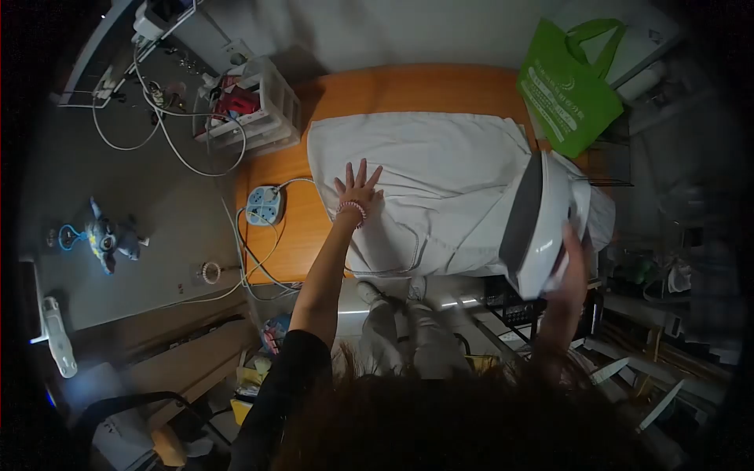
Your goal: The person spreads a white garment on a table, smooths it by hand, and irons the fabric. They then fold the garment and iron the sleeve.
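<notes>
White cloth [440, 157] is spread over the orange wooden table, with creases across its middle. My left hand [359, 192] presses on its left part, fingers spread, a beaded band around the wrist. At the cloth's right side, my right hand [573, 255] is wrapped round a white appliance that looks like an iron [550, 216]. The appliance is tipped up on its side or raised, its dark flat face turned left towards the cloth. Whether it touches the cloth I cannot tell. Motion blurs my right hand a little.
A blue and white power strip [265, 206] with cables lies left of the cloth. Behind it stands a clear plastic drawer box [279, 110]. A green bag [569, 90] is at the back right. A blue plush toy [106, 239] lies on the grey desk at the left.
</notes>
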The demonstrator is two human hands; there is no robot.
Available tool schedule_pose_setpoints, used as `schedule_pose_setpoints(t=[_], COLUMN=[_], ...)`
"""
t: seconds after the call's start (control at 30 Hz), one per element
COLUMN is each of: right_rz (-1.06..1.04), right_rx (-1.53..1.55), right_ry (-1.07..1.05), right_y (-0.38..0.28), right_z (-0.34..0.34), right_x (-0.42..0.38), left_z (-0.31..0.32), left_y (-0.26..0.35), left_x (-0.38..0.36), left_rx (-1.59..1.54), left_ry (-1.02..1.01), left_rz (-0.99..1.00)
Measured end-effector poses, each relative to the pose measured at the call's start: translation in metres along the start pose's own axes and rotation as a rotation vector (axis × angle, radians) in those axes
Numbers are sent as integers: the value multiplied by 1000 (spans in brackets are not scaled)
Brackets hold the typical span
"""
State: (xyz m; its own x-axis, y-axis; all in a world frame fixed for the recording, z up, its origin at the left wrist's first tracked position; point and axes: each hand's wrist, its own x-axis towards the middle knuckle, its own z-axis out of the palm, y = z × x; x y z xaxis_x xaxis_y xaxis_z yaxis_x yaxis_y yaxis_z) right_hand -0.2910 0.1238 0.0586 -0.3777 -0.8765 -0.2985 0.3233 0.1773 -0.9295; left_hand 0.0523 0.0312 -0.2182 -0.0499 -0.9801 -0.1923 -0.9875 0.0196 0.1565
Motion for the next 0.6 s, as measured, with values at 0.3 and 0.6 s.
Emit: schedule_pose_setpoints(t=[0.3, 0.6], right_rz=[332, 216], right_rx=[159, 275], right_ry=[159, 562], right_y=[15, 74], right_z=[-112, -157], right_x=[-139, -162], left_z=[43, 9], left_y=[56, 186], left_x=[16, 76], left_rx=[144, 81], left_ry=[90, -121], left_rz=[76, 239])
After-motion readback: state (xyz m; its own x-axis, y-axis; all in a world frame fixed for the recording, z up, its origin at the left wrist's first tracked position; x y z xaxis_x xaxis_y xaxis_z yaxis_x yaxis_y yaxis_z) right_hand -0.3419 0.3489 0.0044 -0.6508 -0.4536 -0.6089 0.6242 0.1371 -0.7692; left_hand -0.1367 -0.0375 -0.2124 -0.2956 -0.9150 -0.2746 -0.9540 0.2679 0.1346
